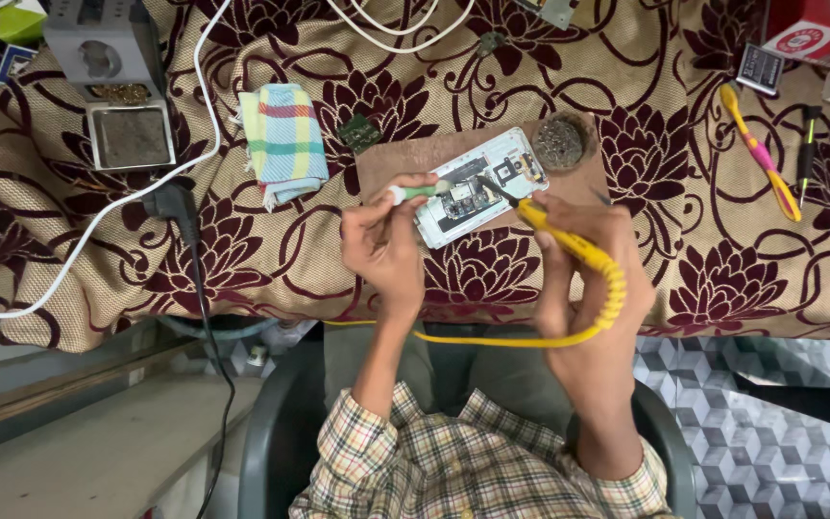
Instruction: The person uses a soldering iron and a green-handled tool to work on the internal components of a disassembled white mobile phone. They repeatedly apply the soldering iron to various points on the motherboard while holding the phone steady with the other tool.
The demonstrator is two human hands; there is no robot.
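A: What are the hands doing?

B: The left hand (383,248) is pinched on a small green-and-white tool (417,192), its tip laid on the opened phone (477,185). The right hand (588,279) is clamped on a yellow soldering iron (569,242), whose dark tip touches the phone's board near the middle. The two hands are apart, one on each side of the phone.

A: And where is the phone?

B: On a brown board (405,159) in the middle of the cloth-covered surface (722,240), tilted, with its back off. Just beyond its far right corner stands a round tin of wire wool (562,141).

A: What could go wrong?

B: I'd judge the main risk is the hot tip sliding onto a neighbouring part if either hand shakes, since nothing clamps the phone down. The iron's yellow cord (492,336) loops under the right wrist and could tug the tip aside. The cloth could scorch if the iron were dropped.

A: Count things for me.

B: One phone, one iron, one green-handled tool, one tin. One folded checked cloth (284,142) to the left, one small green circuit board (360,133) beside it, one grey station (112,82) far left. On the right, one yellow-and-pink pair of tweezers (761,154) and one dark screwdriver (806,144). I can make out one black cable (194,259) and at least two white ones.
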